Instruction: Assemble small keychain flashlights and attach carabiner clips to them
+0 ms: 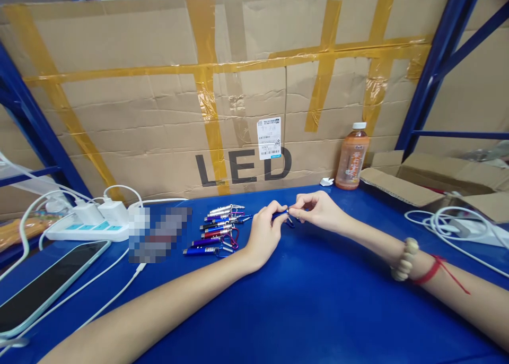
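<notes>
My left hand (265,231) and my right hand (316,210) meet over the blue tabletop (318,300). Together they pinch a small blue keychain flashlight (280,214); the left fingers wrap its body, the right fingertips pinch its end. Its clip hangs just below, between the hands. Left of my left hand lies a row of several small keychain flashlights (218,228), blue, purple, red and silver, some with carabiner clips. My right wrist wears a bead bracelet and a red string.
A taped cardboard sheet marked LED (246,165) stands at the back. An orange drink bottle (352,157) and an open carton (429,178) sit back right. A power strip with chargers (89,227), a phone (43,287) and white cables (457,226) lie around.
</notes>
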`<state>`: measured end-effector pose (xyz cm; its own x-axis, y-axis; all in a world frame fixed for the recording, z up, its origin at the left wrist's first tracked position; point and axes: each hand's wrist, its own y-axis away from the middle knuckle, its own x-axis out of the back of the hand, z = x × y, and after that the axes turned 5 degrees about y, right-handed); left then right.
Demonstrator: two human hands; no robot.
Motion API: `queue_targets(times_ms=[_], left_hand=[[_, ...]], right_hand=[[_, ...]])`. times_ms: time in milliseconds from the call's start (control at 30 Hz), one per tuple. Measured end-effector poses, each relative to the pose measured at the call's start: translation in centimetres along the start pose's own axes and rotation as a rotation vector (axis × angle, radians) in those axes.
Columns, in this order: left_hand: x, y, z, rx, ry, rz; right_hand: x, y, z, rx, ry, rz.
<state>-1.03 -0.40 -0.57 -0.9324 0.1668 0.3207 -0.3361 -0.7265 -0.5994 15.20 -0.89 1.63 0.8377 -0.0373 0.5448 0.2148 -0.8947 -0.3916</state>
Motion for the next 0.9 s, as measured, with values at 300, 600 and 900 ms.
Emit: queue_targets(times_ms=[300,600,900], left_hand=[[-0.2,-0.2,0.0,0.029,0.047,0.03],[-0.4,-0.5,-0.1,0.08,0.116,0.022],[-0.5,-0.8,-0.6,0.176,0.128,0.063]], right_hand=[[0.4,-0.2,-0.1,-0.139,-0.011,-0.043],[0.9,-0.3,-0.3,-0.182,-0.022,-0.062],[0.9,-0.8,1.1,-0.161,0.083,-0.047]])
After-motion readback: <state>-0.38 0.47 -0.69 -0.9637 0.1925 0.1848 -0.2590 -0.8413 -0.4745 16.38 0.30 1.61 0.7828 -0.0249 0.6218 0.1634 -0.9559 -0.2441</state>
